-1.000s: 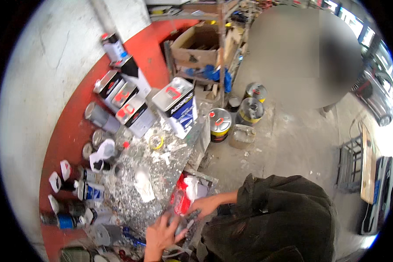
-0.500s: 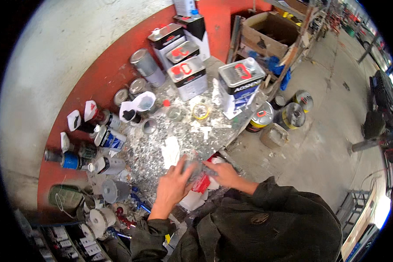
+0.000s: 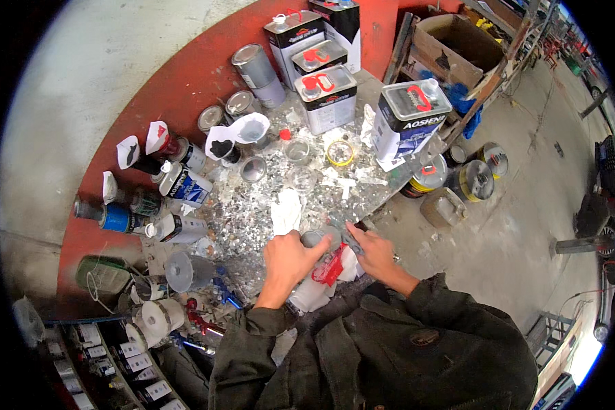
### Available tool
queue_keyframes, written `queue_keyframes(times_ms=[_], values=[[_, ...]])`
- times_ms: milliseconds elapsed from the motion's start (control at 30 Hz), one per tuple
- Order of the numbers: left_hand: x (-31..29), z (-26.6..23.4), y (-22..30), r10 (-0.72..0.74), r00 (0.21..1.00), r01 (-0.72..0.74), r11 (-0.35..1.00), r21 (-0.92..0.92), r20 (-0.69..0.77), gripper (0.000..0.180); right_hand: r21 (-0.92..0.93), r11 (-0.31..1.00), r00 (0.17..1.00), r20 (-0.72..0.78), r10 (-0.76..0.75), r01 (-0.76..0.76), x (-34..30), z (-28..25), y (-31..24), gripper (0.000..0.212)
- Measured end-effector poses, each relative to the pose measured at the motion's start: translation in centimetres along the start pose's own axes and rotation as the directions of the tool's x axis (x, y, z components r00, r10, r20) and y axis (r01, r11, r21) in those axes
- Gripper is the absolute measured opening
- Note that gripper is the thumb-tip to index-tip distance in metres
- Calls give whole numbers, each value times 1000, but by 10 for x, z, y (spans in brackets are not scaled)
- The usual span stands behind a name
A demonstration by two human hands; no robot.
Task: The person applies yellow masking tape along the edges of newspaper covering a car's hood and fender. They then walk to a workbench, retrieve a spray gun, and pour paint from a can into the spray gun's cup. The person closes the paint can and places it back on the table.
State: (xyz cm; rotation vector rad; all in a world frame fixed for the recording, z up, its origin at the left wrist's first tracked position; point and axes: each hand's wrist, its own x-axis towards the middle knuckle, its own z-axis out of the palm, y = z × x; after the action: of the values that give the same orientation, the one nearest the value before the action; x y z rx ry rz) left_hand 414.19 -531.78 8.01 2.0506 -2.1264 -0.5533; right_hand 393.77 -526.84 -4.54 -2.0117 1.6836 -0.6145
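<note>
Near the front edge of the spattered workbench [image 3: 239,212], my left hand [image 3: 285,265] is closed around a small clear, greyish cup [image 3: 312,238], its thumb against the near side. Just right of the cup, my right hand [image 3: 383,260] has its fingers pressed together around a greyish, partly see-through piece [image 3: 352,240] whose kind I cannot make out. Below both hands lies a red-and-white wrapper [image 3: 328,270] with whitish material around it. A crumpled white sheet [image 3: 286,210] rests just beyond my left hand. Part of the cup is hidden by my thumb.
Metal cans [image 3: 328,102] stand at the back, with a larger tin [image 3: 411,119] at the back right. A yellow-rimmed tape roll [image 3: 339,153] and open cups [image 3: 253,169] lie mid-bench. Bottles and spray guns [image 3: 201,316] line the left. Drums [image 3: 473,180] stand on the floor.
The view has shifted, so the bench appears farther left and up. My left thumb now lies against the cup. Both hands stay close together near the front edge.
</note>
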Motion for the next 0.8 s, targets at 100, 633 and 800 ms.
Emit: queue_keyframes(times_ms=[100,633,800], values=[[8,-4,0,-91,984,104,991,-82,154,74,15,1000,997,-78,-27,28,-1,-6,-8,75],[7,9,-12,140,975,-101,971,-218,173,55,-17,996,996,-21,82,-83,-5,5,11,81],[4,-10,-1,472,880,-449,865,-225,57,64,26,996,996,14,90,-91,-3,13,18,77]])
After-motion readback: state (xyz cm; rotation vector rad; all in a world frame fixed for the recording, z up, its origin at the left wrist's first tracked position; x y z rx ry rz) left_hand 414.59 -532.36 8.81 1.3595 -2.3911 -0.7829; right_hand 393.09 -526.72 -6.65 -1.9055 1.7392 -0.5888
